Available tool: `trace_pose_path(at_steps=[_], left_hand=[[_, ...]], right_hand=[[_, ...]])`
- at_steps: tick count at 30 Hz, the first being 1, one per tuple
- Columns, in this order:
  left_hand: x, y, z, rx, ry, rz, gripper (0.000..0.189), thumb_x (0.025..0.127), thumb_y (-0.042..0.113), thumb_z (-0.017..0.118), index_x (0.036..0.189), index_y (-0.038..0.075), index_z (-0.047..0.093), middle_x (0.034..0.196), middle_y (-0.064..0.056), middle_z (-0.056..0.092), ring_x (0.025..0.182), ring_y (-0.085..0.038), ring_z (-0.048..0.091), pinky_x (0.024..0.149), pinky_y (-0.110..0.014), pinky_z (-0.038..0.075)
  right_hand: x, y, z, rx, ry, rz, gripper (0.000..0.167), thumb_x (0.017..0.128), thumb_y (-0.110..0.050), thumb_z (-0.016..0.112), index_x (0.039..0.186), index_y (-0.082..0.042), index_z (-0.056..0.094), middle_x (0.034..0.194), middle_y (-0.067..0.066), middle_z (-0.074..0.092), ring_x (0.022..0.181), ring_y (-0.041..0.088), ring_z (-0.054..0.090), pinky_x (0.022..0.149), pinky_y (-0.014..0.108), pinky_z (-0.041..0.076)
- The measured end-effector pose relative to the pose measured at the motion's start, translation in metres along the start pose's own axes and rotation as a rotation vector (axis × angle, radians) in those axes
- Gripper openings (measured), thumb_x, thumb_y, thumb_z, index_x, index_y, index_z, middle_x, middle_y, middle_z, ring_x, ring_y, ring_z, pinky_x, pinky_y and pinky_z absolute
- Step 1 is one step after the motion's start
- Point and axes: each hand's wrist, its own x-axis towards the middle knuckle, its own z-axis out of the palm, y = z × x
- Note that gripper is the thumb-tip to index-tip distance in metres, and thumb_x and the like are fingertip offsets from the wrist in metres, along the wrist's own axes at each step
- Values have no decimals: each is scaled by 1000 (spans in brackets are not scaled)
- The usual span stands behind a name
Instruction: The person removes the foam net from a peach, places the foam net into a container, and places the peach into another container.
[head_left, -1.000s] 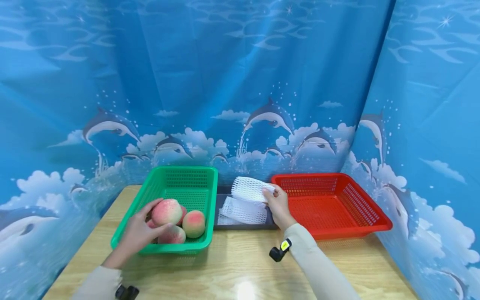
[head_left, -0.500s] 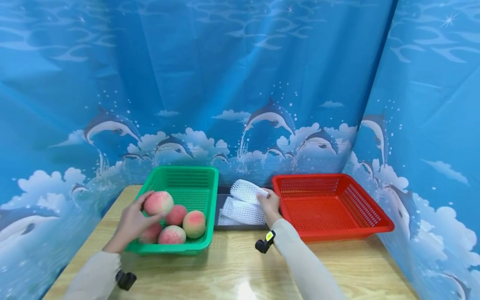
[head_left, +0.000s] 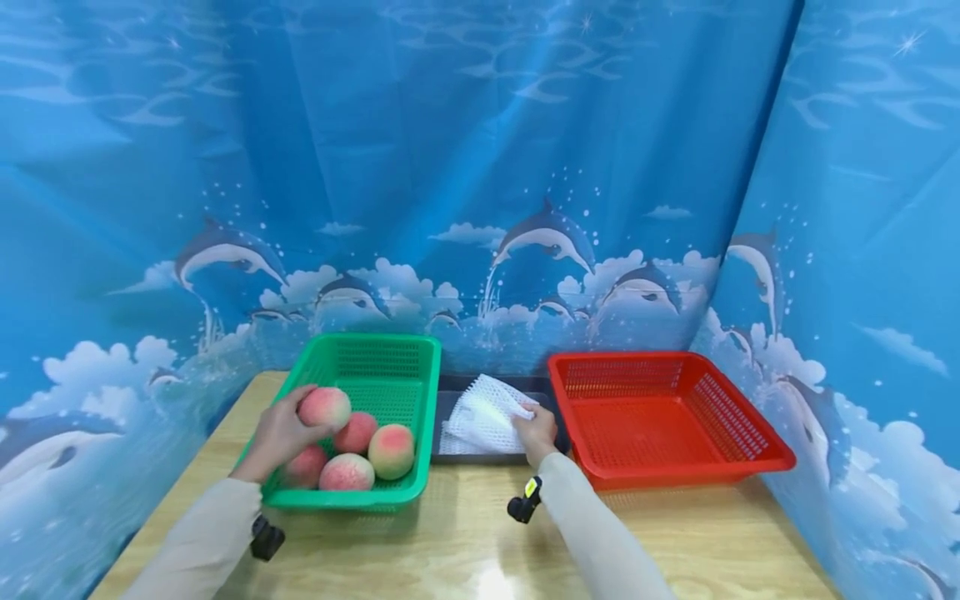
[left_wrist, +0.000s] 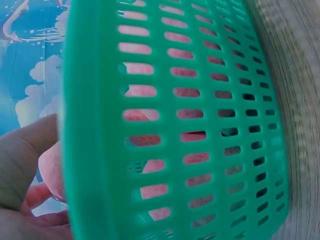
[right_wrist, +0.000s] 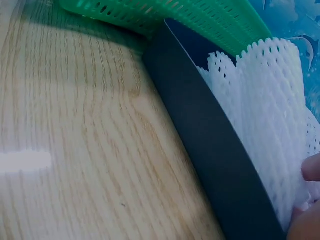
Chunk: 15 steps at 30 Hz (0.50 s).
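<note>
In the head view my left hand grips a pink-and-cream peach over the left side of the green basket. Several other peaches, one a yellowish peach, lie in the basket's near end. In the left wrist view the basket wall hides most of that hand's peach. My right hand pinches the right end of a white foam fruit net low over the dark tray. More white netting lies beneath it. The right wrist view shows the net inside the tray wall, fingertips at its edge.
A red basket stands right of the tray, with no fruit visible in it. All three containers sit on a wooden table. Behind hangs a blue dolphin-print curtain.
My right hand has moved left and down, lowering the foam net towards the netting in the tray. My left hand has shifted the peach slightly left and up, uncovering more peaches.
</note>
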Motion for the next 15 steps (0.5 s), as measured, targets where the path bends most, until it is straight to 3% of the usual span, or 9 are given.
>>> trace_pose_path(at_steps=[7, 15], left_hand=[[0, -5, 3, 5, -3, -36, 80, 81, 27, 75, 141, -8, 36, 130, -35, 48, 112, -50, 51, 84, -59, 51], [5, -9, 3, 21, 28, -55, 80, 79, 27, 76, 139, -10, 37, 126, -37, 50, 110, -51, 51, 84, -60, 49]], right_hand=[[-2, 7, 1, 11, -22, 22, 33, 73, -2, 68, 105, 4, 69, 105, 22, 67, 97, 37, 60, 89, 45, 50], [0, 8, 0, 0, -22, -15, 32, 72, -3, 68, 103, 3, 70, 101, 20, 68, 92, 35, 61, 85, 44, 52]])
